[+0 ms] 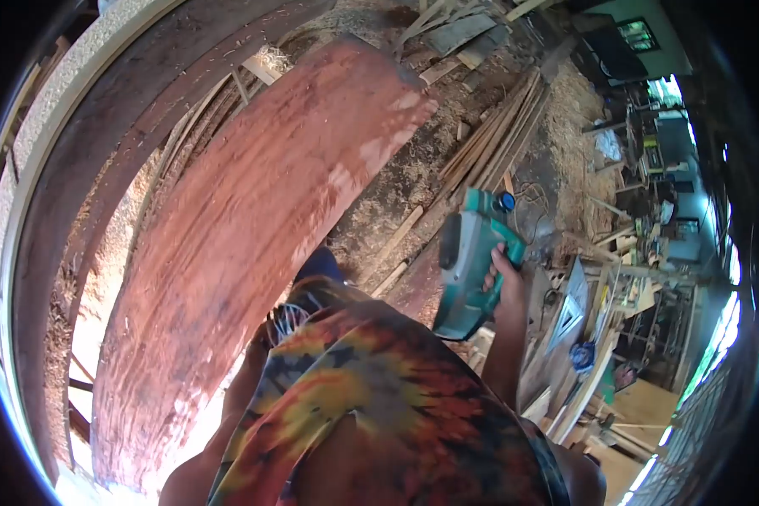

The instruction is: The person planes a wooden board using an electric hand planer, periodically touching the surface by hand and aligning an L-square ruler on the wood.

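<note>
Planer [468, 282] was gripped by the right hand [502, 268] alone, apart from the slab [228, 211] at left; a drop or knock could be caused by that one-handed hold. Right forearm was extended forward, fingers curled. Left hand was hidden, its grip untellable. Farther off, strips [504, 126] were seen among shavings [569, 160].

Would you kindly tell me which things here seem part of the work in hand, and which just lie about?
Likely in use:
- planer, in the right hand
- slab

Apparently lying about:
- wood strips
- shavings
</note>
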`<action>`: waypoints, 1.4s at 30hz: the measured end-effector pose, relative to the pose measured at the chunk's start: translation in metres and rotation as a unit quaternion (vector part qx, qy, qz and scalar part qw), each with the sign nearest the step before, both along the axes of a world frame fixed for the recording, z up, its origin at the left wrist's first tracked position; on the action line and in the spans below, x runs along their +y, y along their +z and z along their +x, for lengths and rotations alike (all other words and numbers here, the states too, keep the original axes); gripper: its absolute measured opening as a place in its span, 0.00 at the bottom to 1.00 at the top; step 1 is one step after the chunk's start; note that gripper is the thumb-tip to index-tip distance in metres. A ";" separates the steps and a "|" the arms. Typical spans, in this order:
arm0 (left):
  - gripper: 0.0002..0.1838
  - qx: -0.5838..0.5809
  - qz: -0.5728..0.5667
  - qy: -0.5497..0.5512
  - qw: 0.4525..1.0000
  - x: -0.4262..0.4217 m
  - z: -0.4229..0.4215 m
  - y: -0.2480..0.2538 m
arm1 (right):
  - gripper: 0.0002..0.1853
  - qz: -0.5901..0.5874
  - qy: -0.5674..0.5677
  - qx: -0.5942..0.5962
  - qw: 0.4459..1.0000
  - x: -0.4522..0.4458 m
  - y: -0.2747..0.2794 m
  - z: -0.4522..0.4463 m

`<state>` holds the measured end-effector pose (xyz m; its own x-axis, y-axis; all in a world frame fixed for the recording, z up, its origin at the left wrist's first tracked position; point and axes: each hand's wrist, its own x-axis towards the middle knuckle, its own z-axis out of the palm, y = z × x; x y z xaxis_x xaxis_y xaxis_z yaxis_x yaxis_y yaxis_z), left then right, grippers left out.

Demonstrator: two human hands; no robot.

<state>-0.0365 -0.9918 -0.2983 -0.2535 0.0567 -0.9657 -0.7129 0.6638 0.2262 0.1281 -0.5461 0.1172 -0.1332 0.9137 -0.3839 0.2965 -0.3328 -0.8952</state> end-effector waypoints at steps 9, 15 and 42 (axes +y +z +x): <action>0.08 -0.014 -0.004 0.085 0.996 0.098 -0.037 0.034 | 0.17 0.020 0.205 0.015 0.978 0.128 0.035 -0.176; 0.08 -0.028 -0.016 0.208 0.977 0.156 0.005 0.036 | 0.19 -0.008 0.410 -0.021 0.912 0.181 0.025 -0.267; 0.13 0.326 0.114 0.902 0.258 0.504 0.062 0.186 | 0.39 -0.006 0.923 -0.067 0.379 0.461 -0.038 -0.561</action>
